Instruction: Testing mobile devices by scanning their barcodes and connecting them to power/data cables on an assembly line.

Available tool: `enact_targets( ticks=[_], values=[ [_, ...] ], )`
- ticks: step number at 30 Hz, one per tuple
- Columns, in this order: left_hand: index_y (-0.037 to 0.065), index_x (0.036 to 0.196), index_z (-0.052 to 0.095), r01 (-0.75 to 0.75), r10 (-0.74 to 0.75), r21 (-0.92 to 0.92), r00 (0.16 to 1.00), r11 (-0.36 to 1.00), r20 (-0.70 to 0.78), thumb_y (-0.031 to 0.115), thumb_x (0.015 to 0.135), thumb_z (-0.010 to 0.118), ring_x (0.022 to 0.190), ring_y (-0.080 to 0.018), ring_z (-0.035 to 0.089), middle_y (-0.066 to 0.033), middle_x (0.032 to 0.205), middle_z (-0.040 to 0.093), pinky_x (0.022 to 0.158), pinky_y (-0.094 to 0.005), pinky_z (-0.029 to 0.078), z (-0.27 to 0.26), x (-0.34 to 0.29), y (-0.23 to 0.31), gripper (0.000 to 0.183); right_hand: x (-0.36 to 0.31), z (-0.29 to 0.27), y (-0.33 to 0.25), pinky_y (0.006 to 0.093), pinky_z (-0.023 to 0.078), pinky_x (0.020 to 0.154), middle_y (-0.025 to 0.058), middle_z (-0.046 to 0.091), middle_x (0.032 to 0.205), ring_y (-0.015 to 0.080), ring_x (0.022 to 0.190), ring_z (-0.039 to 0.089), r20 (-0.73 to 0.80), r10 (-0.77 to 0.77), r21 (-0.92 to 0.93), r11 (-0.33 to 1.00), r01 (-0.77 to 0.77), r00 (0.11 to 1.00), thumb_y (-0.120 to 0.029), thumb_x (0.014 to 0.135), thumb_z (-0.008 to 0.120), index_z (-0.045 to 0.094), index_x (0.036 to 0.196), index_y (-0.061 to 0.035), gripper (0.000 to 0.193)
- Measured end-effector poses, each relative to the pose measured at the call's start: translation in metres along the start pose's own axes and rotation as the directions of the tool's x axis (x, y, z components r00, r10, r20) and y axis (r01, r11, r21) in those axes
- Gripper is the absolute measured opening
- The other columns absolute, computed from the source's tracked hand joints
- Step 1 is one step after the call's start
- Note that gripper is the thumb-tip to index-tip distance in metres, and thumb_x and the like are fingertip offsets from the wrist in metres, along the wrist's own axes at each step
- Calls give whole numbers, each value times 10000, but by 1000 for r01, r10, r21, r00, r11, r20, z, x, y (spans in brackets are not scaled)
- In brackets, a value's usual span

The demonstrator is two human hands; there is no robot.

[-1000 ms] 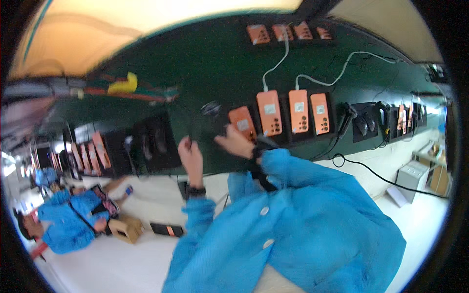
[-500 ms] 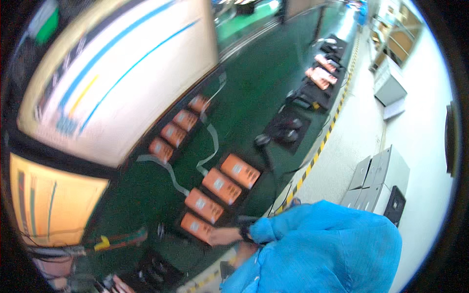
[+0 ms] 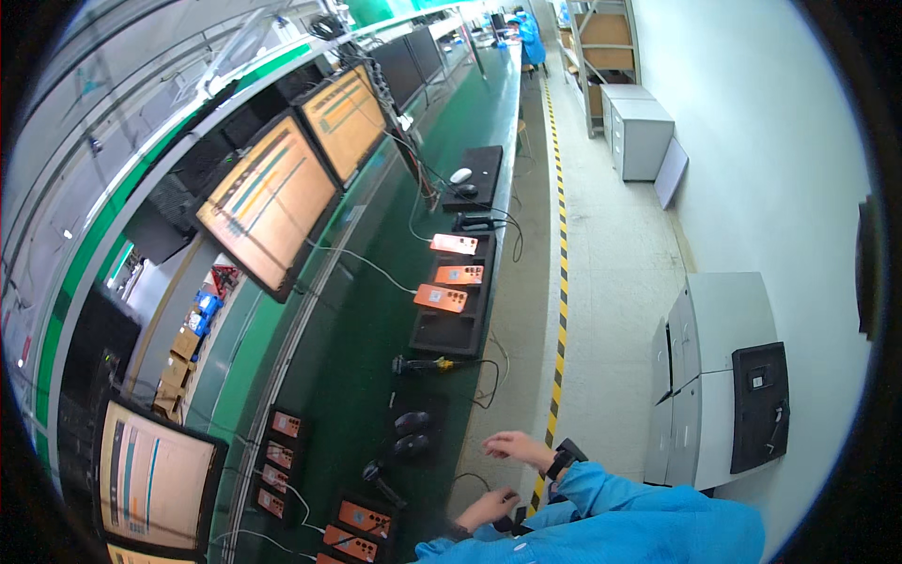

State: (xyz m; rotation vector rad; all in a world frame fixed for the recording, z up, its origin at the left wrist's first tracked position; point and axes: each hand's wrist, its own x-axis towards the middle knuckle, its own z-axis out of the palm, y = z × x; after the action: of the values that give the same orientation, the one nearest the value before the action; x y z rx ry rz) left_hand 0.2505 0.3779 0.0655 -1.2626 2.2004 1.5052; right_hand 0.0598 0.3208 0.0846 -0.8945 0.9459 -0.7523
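Observation:
My right hand (image 3: 517, 449), with a black band at its wrist, hangs in the air over the floor beside the bench edge. Its fingers are loosely spread and nothing is in them. Lower down, my left hand (image 3: 486, 509) is also off the bench, palm down and fingers loosely extended, with no held object visible. On the green bench (image 3: 348, 395), left of both hands, lie orange smartphones (image 3: 365, 518) on a dark tray, cut off by the picture's edge. A black mouse (image 3: 411, 445) and a black handheld device (image 3: 381, 481) are the nearest loose things.
Further along the bench, a black tray (image 3: 446, 333) bears three phones, some cabled. Several more phones (image 3: 279, 455) lie below the monitors (image 3: 155, 475). Grey cabinets (image 3: 723, 320) stand at right against the wall. Striped floor tape (image 3: 561, 320) runs along the aisle; a blue-clad person (image 3: 531, 39) is far off.
My view has swung up and along the bench. My right hand has left the orange phone it was touching; both hands are now off the bench, over the floor.

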Motion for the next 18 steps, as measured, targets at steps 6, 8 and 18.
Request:
enact_targets(
  ticks=[6, 8, 18],
  values=[
    [10, 1125, 622, 90, -112, -151, 983, 984, -142, 334, 932, 549, 996, -342, 645, -213, 1071, 660, 843, -410, 503, -70, 57, 8, 384, 49, -77, 1, 253, 487, 806, 25, 661, 1012, 101, 896, 598, -141, 117, 157, 983, -95, 983, -237, 978, 537, 622, 1172, -31, 296],
    [16, 1130, 623, 128, -160, -183, 971, 975, -176, 339, 929, 560, 997, -328, 648, -204, 1071, 664, 849, -394, 504, -85, 78, -4, 385, 73, -84, 2, 258, 488, 804, 27, 660, 1020, 106, 899, 600, -40, 177, 85, 981, -173, 983, -238, 978, 535, 620, 1169, -29, 296],
    [-4, 1080, 619, -90, -112, -359, 856, 929, -505, 269, 917, 568, 970, -333, 653, -218, 1032, 662, 814, -389, 507, -226, 202, 29, 322, 212, -251, -92, 296, 525, 733, 57, 696, 961, 146, 855, 645, -38, 297, -537, 799, -270, 954, -272, 896, 618, 648, 1169, -50, 352]
  ],
)
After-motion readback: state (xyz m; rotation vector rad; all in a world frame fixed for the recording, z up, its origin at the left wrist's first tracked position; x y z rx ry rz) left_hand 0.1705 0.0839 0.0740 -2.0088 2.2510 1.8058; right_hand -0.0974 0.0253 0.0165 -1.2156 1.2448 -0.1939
